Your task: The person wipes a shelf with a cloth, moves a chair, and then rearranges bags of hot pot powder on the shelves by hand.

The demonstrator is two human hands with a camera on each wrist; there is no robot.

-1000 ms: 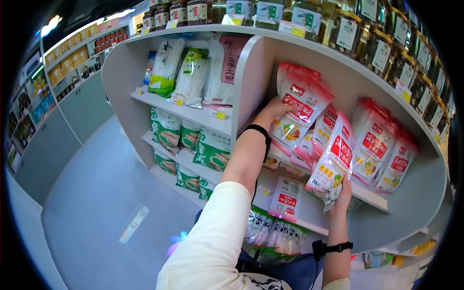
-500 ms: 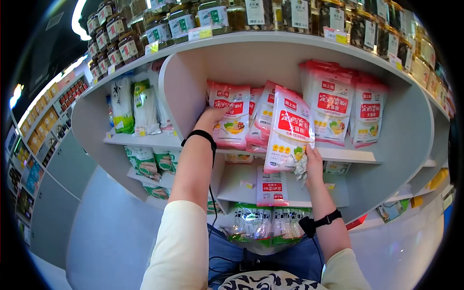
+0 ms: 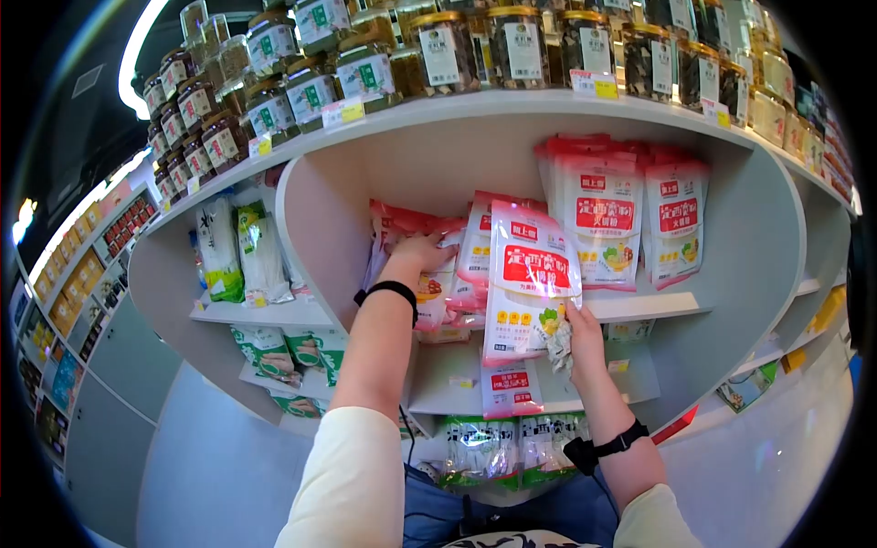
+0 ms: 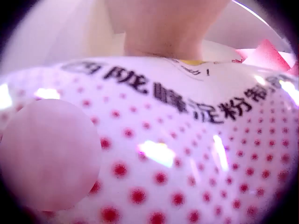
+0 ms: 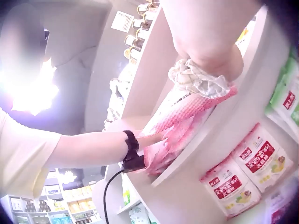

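My right hand [image 3: 586, 342] grips the lower right corner of a pink-and-white noodle bag [image 3: 534, 265], held upright in front of the shelf. Between that hand and the bag sits a crumpled whitish cloth [image 5: 196, 80]. The left hand [image 3: 420, 253] reaches into the shelf's left corner and grips another noodle bag [image 3: 433, 285] of the same kind, its fingers over the upper part. Close in the left wrist view, this bag's red-dotted, lettered side [image 4: 182, 154] fills most of the picture. More pink noodle bags [image 3: 470, 260] lean between the two hands.
Upright pink bags [image 3: 598, 215] stand on the right of the same shelf [image 3: 671, 301]. A divider [image 3: 315, 237] is close to the left forearm. Glass jars [image 3: 523, 46] crowd the ledge above. Green-and-white packs [image 3: 480, 447] lie low, near the person's legs.
The head view has swung right, then tilted up slightly. The left hand has shifted over its bag, which now leans and creases. The right hand keeps its bag in front of the shelf.
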